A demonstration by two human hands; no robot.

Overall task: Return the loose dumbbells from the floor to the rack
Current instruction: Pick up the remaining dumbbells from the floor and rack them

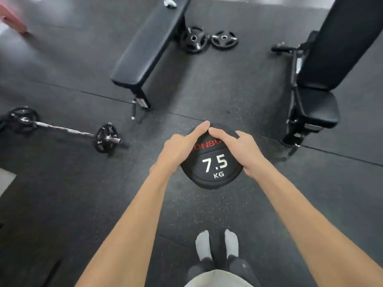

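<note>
Head view, looking straight down at two bare forearms reaching forward over a dark, speckled rubber floor [83, 193] laid in large mats with thin seams. Both hands wrap the round end of a black dumbbell [212, 168] seen end-on just ahead of the person's feet: the left hand [180, 150] curls over its upper left edge, the right hand [238, 150] over its upper right, and the fingertips nearly meet at the top rim. The dumbbell's face is a smooth matte disc printed "7.5 KG" in white under partly covered red lettering; whether it rests on the floor or is lifted cannot be told. Grey socks [217, 245] show below it. To the left lies a short chrome barbell [62, 129] with a wavy, knurled shaft and small black plates at each end. Beyond the hands stands a long, flat padded bench [149, 44] in smooth black vinyl on a metal leg. Near its far end, two round black weight plates [207, 39] with grip cut-outs sit side by side. At right is an adjustable bench [319, 79] with a tilted backrest.
</note>
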